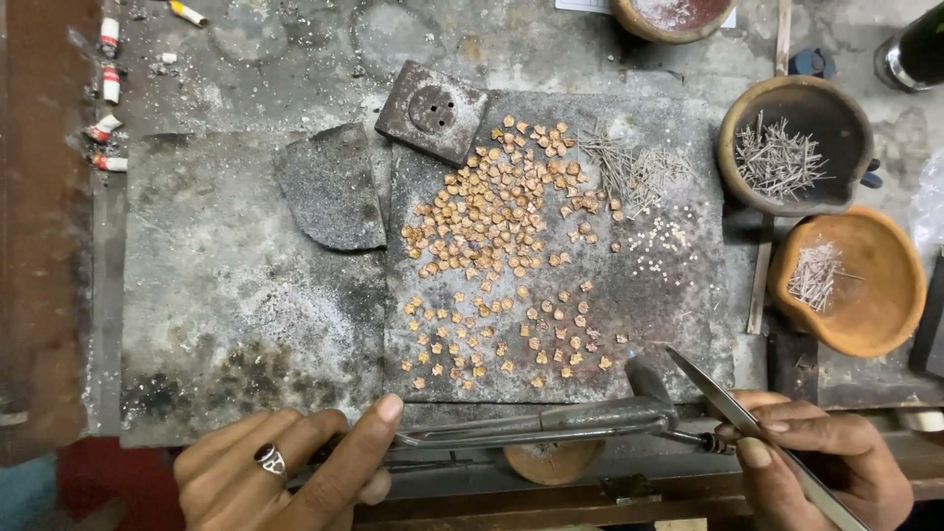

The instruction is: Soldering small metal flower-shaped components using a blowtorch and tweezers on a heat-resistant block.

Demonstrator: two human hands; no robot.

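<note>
My right hand (821,462) at the bottom right grips long steel tweezers (723,398), their tips pointing up-left over the dark slab's (649,285) lower right corner. My left hand (285,467), with a ring, sits at the bottom left and pinches the end of a metal blow torch (551,423) lying along the bench's front edge; its nozzle points at the slab. Many small copper-coloured flower-shaped pieces (501,211) lie on the slab, heaped above and laid out in rows (501,339) below.
Thin wire pins (629,167) and tiny beads (661,236) lie on the slab's upper right. Two clay bowls (796,147) (855,280) at the right hold more pins. A square block (433,110) and curved stone shard (334,187) sit upper middle. Cigarette butts (106,84) lie at the left.
</note>
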